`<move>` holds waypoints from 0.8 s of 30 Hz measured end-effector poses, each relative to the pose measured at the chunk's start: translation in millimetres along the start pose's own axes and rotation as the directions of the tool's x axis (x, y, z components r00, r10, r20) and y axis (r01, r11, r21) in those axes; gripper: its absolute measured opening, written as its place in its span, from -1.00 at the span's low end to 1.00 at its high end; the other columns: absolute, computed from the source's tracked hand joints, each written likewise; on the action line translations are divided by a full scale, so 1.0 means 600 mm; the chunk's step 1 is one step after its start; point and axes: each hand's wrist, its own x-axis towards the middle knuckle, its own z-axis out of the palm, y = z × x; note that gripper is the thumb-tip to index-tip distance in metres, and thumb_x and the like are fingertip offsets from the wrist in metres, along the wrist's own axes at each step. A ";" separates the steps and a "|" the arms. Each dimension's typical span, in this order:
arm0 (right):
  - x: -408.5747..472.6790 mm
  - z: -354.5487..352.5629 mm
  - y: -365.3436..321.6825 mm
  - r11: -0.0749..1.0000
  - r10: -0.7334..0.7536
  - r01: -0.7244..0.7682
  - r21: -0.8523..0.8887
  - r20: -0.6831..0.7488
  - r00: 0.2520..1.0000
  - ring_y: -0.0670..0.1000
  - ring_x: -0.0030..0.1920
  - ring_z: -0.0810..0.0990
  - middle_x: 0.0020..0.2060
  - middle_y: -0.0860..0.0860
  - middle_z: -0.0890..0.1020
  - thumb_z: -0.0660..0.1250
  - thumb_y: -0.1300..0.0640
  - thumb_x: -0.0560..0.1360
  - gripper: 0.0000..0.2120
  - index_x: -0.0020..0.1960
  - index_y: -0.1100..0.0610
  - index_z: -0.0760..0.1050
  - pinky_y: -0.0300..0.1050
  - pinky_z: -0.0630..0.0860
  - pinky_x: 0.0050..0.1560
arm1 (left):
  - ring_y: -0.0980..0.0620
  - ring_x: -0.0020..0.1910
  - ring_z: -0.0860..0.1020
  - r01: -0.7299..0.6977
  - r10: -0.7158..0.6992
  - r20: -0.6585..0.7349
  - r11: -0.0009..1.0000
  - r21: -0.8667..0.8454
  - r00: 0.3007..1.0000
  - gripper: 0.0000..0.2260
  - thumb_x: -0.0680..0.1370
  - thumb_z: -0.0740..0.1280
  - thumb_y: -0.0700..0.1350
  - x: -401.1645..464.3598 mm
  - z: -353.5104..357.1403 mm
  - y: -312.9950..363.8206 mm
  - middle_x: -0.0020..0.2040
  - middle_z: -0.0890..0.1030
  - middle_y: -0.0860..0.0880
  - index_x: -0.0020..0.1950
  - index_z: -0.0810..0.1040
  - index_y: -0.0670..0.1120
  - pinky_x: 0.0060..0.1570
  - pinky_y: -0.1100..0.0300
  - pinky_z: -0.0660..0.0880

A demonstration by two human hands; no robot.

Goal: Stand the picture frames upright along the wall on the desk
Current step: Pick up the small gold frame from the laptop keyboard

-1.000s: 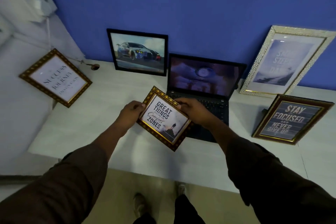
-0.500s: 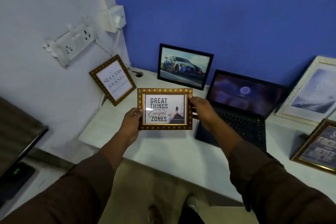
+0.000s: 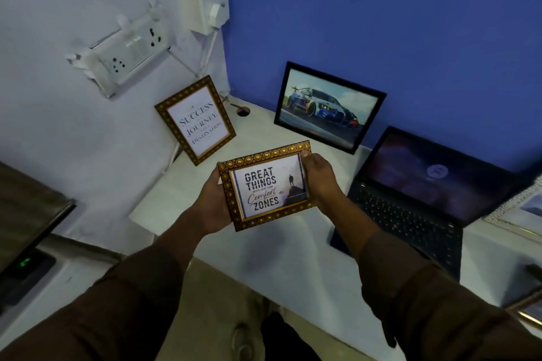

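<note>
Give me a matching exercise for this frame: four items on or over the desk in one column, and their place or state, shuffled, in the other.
Items:
1. "Great Things" frame
2. "Success" frame
3. car picture frame
4. laptop

Places or states:
A. leans against the blue wall
B. lies open on the desk, screen lit
C. held above the desk between the left hand and right hand
D. leans against the white side wall, below the socket panel

Pairs: 1-C, 2-D, 3-A, 4-B
</note>
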 end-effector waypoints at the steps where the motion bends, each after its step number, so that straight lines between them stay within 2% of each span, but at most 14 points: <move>1: 0.013 0.000 -0.002 1.000 0.004 -0.003 -0.020 0.007 1.000 0.15 0.00 0.70 -0.03 0.11 0.71 0.13 -0.20 0.64 -0.60 0.06 0.10 0.55 0.18 0.63 0.13 | -0.24 0.40 0.49 0.002 -0.002 0.014 1.000 -0.024 1.000 -0.28 0.54 0.04 0.42 0.010 0.000 0.008 0.43 0.52 -0.17 0.46 0.48 -0.05 0.43 -0.24 0.32; 3: 0.045 -0.003 -0.004 0.999 0.017 -0.016 -0.036 0.039 0.999 0.16 0.05 0.68 0.00 0.09 0.69 0.12 -0.24 0.62 -0.58 0.08 0.07 0.54 0.16 0.62 0.14 | -0.26 0.41 0.47 -0.001 0.002 0.010 0.999 -0.053 1.000 -0.29 0.55 0.06 0.39 0.038 0.000 0.024 0.43 0.51 -0.19 0.47 0.46 -0.08 0.40 -0.25 0.34; 6: 0.097 -0.008 0.001 0.997 0.082 -0.083 0.003 0.125 0.989 0.13 0.07 0.70 0.03 0.06 0.73 0.11 -0.40 0.54 -0.43 0.12 0.04 0.60 0.14 0.64 0.16 | -0.26 0.35 0.52 -0.033 0.029 -0.060 0.997 -0.075 0.998 -0.35 0.58 0.02 0.29 0.087 0.002 0.041 0.38 0.55 -0.22 0.42 0.50 -0.13 0.32 -0.21 0.41; 9: 0.140 -0.014 0.010 0.978 0.166 -0.184 0.096 0.168 0.972 0.01 -0.09 0.75 -0.16 -0.04 0.77 0.05 -0.31 0.62 -0.48 -0.01 0.02 0.64 -0.04 0.67 0.06 | -0.27 0.34 0.53 -0.070 0.060 -0.142 0.995 -0.065 0.988 -0.38 0.58 0.01 0.20 0.130 -0.007 0.050 0.37 0.55 -0.23 0.41 0.51 -0.16 0.36 -0.23 0.39; 11: 0.162 -0.016 0.019 0.962 0.208 -0.233 0.138 0.178 0.962 0.01 -0.13 0.75 -0.21 -0.04 0.77 0.04 -0.30 0.62 -0.48 -0.05 0.01 0.63 -0.03 0.67 0.06 | -0.27 0.32 0.54 -0.076 0.065 -0.201 0.996 -0.047 0.977 -0.40 0.57 0.02 0.18 0.150 -0.013 0.050 0.33 0.59 -0.22 0.38 0.55 -0.15 0.33 -0.24 0.42; 15: 0.220 -0.012 0.039 0.938 0.283 -0.312 0.148 0.191 0.940 0.15 0.03 0.73 0.00 0.12 0.75 0.05 -0.40 0.56 -0.41 -0.04 0.01 0.66 0.08 0.64 0.14 | -0.25 0.23 0.60 -0.100 0.088 -0.273 0.995 -0.031 0.958 -0.41 0.58 -0.04 0.16 0.201 -0.022 0.049 0.23 0.66 -0.22 0.27 0.61 -0.15 0.16 -0.16 0.52; 17: 0.240 -0.010 0.048 0.931 0.298 -0.331 0.153 0.203 0.933 0.12 0.01 0.73 -0.08 0.05 0.76 0.07 -0.40 0.56 -0.44 -0.05 -0.02 0.66 0.03 0.66 0.07 | -0.27 0.24 0.59 -0.122 0.116 -0.301 0.992 -0.003 0.947 -0.43 0.58 -0.03 0.12 0.218 -0.030 0.050 0.26 0.63 -0.26 0.25 0.59 -0.20 0.16 -0.16 0.53; 20: 0.259 -0.003 0.056 0.924 0.303 -0.339 0.176 0.203 0.931 -0.01 -0.13 0.73 -0.26 -0.09 0.75 0.07 -0.36 0.58 -0.52 -0.09 -0.08 0.62 -0.10 0.63 -0.11 | -0.33 0.28 0.54 -0.139 0.144 -0.336 0.990 0.040 0.931 -0.53 0.56 0.02 0.06 0.238 -0.049 0.051 0.33 0.53 -0.35 0.24 0.51 -0.21 0.19 -0.17 0.53; 24: 0.274 0.005 0.076 0.917 0.311 -0.353 0.184 0.222 0.924 -0.03 -0.12 0.73 -0.27 -0.12 0.75 0.07 -0.35 0.59 -0.55 -0.06 -0.10 0.60 -0.11 0.61 -0.12 | -0.35 0.29 0.53 -0.110 0.125 -0.361 0.992 0.064 0.924 -0.54 0.59 -0.01 0.04 0.252 -0.068 0.040 0.27 0.57 -0.34 0.07 0.59 -0.20 0.33 -0.25 0.44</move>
